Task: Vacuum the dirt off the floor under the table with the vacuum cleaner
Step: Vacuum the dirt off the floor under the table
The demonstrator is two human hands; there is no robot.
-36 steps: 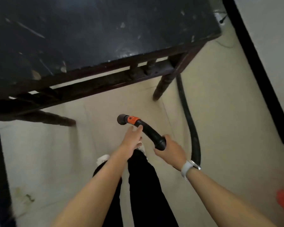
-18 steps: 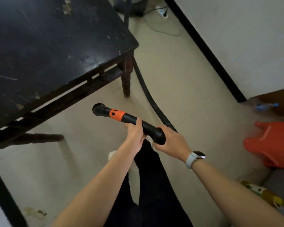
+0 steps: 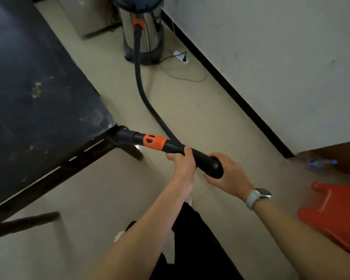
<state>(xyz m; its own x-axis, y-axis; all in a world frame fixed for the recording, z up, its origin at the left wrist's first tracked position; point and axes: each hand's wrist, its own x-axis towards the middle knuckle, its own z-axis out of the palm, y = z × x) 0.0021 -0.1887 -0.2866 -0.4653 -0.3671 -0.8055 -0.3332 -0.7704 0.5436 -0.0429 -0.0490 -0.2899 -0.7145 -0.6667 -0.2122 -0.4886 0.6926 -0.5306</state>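
Vacuum wand (image 3: 192,154): black tube with orange collar, centre of frame, slanted from lower right up to left; front end at the corner of the counter (image 3: 38,102), dark and scuffed, filling the left of frame.
Left hand (image 3: 183,162): curled round mid-wand, just behind the orange collar.
Right hand (image 3: 227,174): gripped round the thick rear end of the wand, just beside the left hand; pale watch (image 3: 258,197) on the wrist.
Hose (image 3: 141,91): black, laid across the beige floor (image 3: 200,110) from wand to vacuum canister (image 3: 141,29), steel, top centre, near the wall.
Power strip (image 3: 181,56): white, just right of canister.
Red plastic object (image 3: 335,215): lower right edge, on floor.
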